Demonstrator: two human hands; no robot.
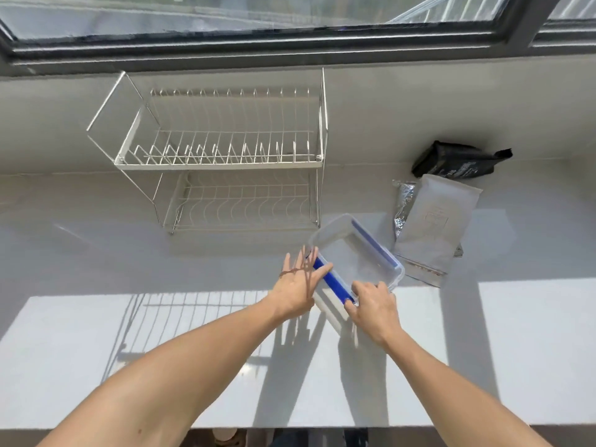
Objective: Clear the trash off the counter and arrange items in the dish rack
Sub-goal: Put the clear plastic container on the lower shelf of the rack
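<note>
Clear plastic container [351, 253]: light, rigid, slick. Right hand [374, 306] pinches blue-latch rim; left hand [298, 285] spread open, steadying rim beside grip. Take by rims.

- A home kitchen is indicated.
- A white counter [96, 366] is seen running along a white wall, lit by hard sunlight.
- A two-tier white wire dish rack [222, 156] with plate slots is set against the wall.
- A dark-framed window [258, 43] is placed directly above the counter.
- A clear food container with blue clips [354, 256] and food pouches [435, 227] are noted on the counter.
</note>
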